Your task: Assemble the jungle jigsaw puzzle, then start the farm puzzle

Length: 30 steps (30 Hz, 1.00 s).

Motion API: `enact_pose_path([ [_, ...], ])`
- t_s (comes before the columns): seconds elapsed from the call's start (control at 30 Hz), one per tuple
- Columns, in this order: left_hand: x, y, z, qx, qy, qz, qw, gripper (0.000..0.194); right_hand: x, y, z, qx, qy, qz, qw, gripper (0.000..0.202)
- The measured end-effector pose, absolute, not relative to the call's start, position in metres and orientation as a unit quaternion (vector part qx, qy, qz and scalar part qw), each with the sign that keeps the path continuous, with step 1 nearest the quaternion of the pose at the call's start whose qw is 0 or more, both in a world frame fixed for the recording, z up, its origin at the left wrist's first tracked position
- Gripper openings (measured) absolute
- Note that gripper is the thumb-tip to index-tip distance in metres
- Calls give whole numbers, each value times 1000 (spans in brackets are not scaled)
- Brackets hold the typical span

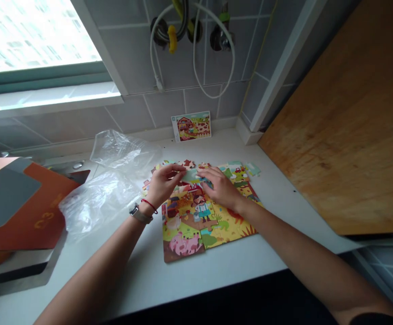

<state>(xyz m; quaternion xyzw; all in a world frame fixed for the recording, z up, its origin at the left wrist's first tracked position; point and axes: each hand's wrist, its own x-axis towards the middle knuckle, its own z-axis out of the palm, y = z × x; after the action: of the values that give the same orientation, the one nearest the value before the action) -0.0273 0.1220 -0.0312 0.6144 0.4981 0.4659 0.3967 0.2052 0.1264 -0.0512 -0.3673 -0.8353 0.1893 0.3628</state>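
Note:
A pale green and yellow puzzle piece (191,175) is held between my two hands, above the upper part of a farm-scene jigsaw puzzle (186,221). My left hand (164,184) pinches its left end with thumb and fingers. At its right end the fingers of my right hand (220,187) are curled closed, and a bluish bit shows beneath them. The joined part of the puzzle shows a farmer figure, a pink spotted pig and yellow ground. Loose pieces (187,164) lie beyond my hands, and one more piece (253,169) sits at the top right. My hands hide part of the puzzle's upper area.
A picture card (192,127) of the farm leans against the tiled wall. Crumpled clear plastic bags (104,198) lie to the left, beside an orange and grey box (23,203). A wooden panel (345,126) stands on the right. White cable loops (196,67) hang from the wall.

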Motion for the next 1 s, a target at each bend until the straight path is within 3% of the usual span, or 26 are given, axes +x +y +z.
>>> enact_pose_path([
  [0.1, -20, 138, -32, 608, 498, 429, 445, 34, 208, 123, -58, -387, -844, 170, 330, 26],
  [0.23, -14, 147, -42, 644, 505, 402, 411, 29, 214, 127, -60, -407, -851, 138, 302, 19],
  [0.43, -7, 144, -48, 690, 496, 410, 332, 19, 219, 133, -63, -452, -821, 162, 309, 53],
  [0.63, -11, 146, -46, 737, 508, 386, 221, 10, 218, 135, -62, -408, -838, 181, 315, 61],
  [1.0, -24, 157, -51, 832, 445, 300, 140, 19, 216, 134, -66, -406, -846, 166, 302, 44],
])
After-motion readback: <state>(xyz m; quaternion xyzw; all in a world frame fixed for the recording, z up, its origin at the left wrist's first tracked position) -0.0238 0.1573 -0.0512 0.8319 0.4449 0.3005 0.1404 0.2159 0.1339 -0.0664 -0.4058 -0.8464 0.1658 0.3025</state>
